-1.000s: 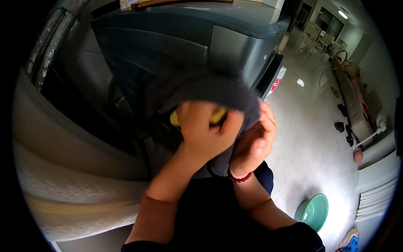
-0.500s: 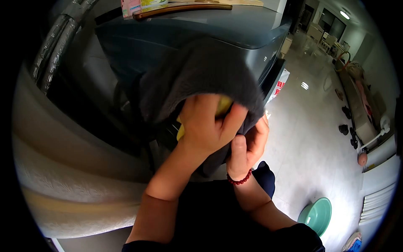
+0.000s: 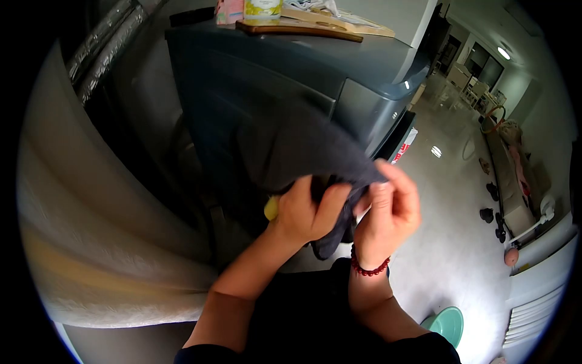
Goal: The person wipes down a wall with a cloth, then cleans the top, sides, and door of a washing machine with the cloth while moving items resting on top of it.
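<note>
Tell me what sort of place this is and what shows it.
It looks like a home: a long, pale curtain hangs at the left, shoes lie on the floor at the right, and chairs stand in the far background.

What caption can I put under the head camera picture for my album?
Right hand pinches a dark cloth, left hand tucked against it, near a grey machine.

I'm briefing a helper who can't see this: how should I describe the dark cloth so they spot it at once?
Start at the big grey appliance beside the pale floor. In front of it, the left hand and right hand hold the cloth. It is the limp charcoal piece pinched at one edge by the right, unlike the small yellow thing beside the left.
</note>
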Demonstrator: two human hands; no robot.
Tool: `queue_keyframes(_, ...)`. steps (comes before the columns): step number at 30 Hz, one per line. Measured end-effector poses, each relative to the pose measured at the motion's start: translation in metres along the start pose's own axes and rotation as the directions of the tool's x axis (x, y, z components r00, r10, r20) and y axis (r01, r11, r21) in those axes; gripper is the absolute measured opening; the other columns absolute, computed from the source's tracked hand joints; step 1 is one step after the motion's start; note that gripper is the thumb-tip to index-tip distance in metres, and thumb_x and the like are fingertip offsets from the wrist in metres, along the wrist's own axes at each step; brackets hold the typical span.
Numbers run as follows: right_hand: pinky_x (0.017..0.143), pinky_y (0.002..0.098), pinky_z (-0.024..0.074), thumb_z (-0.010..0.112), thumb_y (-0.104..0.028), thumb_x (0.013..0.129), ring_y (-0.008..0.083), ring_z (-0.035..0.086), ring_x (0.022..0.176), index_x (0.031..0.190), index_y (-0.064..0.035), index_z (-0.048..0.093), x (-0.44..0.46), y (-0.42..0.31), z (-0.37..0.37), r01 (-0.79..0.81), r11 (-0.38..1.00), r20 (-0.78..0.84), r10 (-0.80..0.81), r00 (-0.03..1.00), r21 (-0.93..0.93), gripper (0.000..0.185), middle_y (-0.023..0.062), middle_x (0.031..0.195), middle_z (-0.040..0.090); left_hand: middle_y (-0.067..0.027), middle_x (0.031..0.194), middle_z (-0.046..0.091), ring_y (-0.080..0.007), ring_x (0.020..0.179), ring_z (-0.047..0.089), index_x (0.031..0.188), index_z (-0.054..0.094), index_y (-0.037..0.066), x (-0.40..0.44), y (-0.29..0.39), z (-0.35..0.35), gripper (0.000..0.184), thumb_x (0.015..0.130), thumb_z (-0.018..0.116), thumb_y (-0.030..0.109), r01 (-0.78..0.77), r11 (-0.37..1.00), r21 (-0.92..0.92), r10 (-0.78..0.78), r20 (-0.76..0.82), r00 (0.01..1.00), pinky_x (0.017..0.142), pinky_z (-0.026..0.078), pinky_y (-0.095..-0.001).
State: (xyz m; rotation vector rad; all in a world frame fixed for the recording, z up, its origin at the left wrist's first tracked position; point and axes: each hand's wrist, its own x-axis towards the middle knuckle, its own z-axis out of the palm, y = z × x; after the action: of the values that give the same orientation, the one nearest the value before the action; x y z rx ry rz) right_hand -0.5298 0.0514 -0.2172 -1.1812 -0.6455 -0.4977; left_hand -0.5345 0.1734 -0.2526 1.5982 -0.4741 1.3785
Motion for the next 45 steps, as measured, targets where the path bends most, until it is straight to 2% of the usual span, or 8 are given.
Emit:
queue_keyframes(5, 0.087, 0.0316, 0.0488, 0.062, 0.003, 0.084, 0.0255, 0.064, 0.094, 0.117, 0.0058, 0.064, 0.017, 0.000, 0.024, 0.473, 0.815, 0.151, -0.449, 0.881, -0.336, 0.032, 0.0180, 0.109, 0.066, -0.0297, 0.134, 0.047, -0.0447, 0.112, 0.051, 0.141, 0.036, -0.008, 0.055, -0.007, 0.004, 0.075, 0.090, 0.056, 0.044, -0.174, 0.830, 0.530, 0.212, -0.012, 0.977, 0.093, 0.041, -0.0491)
queue_keyframes(13, 0.083, 0.0355, 0.0495, 0.063, -0.002, 0.078, 0.0302, 0.062, 0.092, 0.116, 0.0043, 0.062, -0.001, 0.071, 0.013, 0.783, 0.583, 0.255, -0.740, 0.622, -0.215, 0.038, 0.0196, 0.113, 0.061, -0.0213, 0.120, 0.055, -0.0396, 0.104, 0.052, 0.118, 0.060, 0.003, -0.011, -0.030, -0.017, 0.049, 0.080, 0.068, 0.032, -0.065, 0.873, 0.483, 0.075, -0.003, 0.997, 0.091, 0.036, -0.0487)
queue_keyframes(19, 0.071, 0.0368, 0.0504, 0.059, -0.018, 0.090, 0.0297, 0.064, 0.083, 0.112, 0.0009, 0.060, 0.000, 0.079, 0.016, 0.786, 0.573, 0.193, -0.765, 0.614, -0.231, 0.030, 0.0184, 0.110, 0.058, -0.0233, 0.121, 0.052, -0.0445, 0.113, 0.048, 0.120, 0.055, -0.001, 0.032, -0.030, -0.007, 0.049, 0.085, 0.059, 0.033, -0.192, 0.862, 0.469, 0.230, -0.026, 0.973, 0.098, 0.031, -0.0585)
queue_keyframes(25, 0.068, 0.0373, 0.0498, 0.056, -0.027, 0.094, 0.0277, 0.062, 0.078, 0.110, 0.0005, 0.058, -0.005, 0.081, 0.017, 0.802, 0.574, 0.256, -0.761, 0.597, -0.164, 0.032, 0.0179, 0.111, 0.056, -0.0223, 0.130, 0.056, -0.0418, 0.124, 0.050, 0.128, 0.057, -0.001, -0.049, -0.023, -0.027, 0.048, 0.088, 0.058, 0.026, -0.028, 0.915, 0.403, -0.008, 0.086, 0.996, 0.106, 0.031, -0.0552)
queue_keyframes(31, 0.085, 0.0374, 0.0464, 0.052, -0.031, 0.096, 0.0273, 0.057, 0.096, 0.110, -0.0009, 0.057, -0.012, 0.085, 0.016, 0.779, 0.567, 0.242, -0.743, 0.624, -0.268, 0.033, 0.0175, 0.116, 0.054, -0.0193, 0.116, 0.059, -0.0392, 0.107, 0.054, 0.113, 0.063, 0.002, 0.017, -0.034, -0.028, 0.034, 0.085, 0.060, 0.022, -0.028, 0.891, 0.453, 0.043, -0.023, 0.999, 0.094, 0.037, -0.0526)
queue_keyframes(37, 0.096, 0.0402, 0.0434, 0.048, -0.023, 0.096, 0.0297, 0.054, 0.106, 0.113, 0.0033, 0.055, -0.017, 0.089, 0.013, 0.826, 0.508, 0.321, -0.761, 0.564, -0.247, 0.033, 0.0219, 0.115, 0.051, -0.0155, 0.118, 0.063, -0.0349, 0.110, 0.059, 0.117, 0.066, 0.002, -0.098, -0.030, -0.026, 0.037, 0.083, 0.065, 0.017, 0.099, 0.928, 0.360, -0.127, 0.053, 0.991, 0.097, 0.039, -0.0489)
queue_keyframes(43, 0.090, 0.0368, 0.0430, 0.059, -0.016, 0.080, 0.0270, 0.052, 0.102, 0.105, -0.0028, 0.062, -0.037, 0.107, 0.004, 0.778, 0.477, 0.327, -0.719, 0.613, -0.409, 0.028, 0.0153, 0.117, 0.045, -0.0128, 0.096, 0.069, -0.0300, 0.090, 0.066, 0.094, 0.072, 0.002, -0.069, -0.019, -0.052, 0.021, 0.075, 0.067, 0.009, 0.080, 0.978, 0.193, -0.055, -0.133, 0.990, 0.082, 0.047, -0.0406)
queue_keyframes(45, 0.087, 0.0362, 0.0428, 0.066, -0.014, 0.077, 0.0268, 0.051, 0.102, 0.102, -0.0056, 0.063, -0.038, 0.121, -0.004, 0.793, 0.469, 0.344, -0.725, 0.597, -0.389, 0.026, 0.0144, 0.118, 0.041, -0.0064, 0.068, 0.065, -0.0254, 0.061, 0.062, 0.063, 0.062, 0.005, -0.046, -0.004, -0.072, 0.010, 0.070, 0.069, 0.003, 0.035, 0.990, 0.139, -0.019, -0.115, 0.993, 0.062, 0.047, -0.0321)
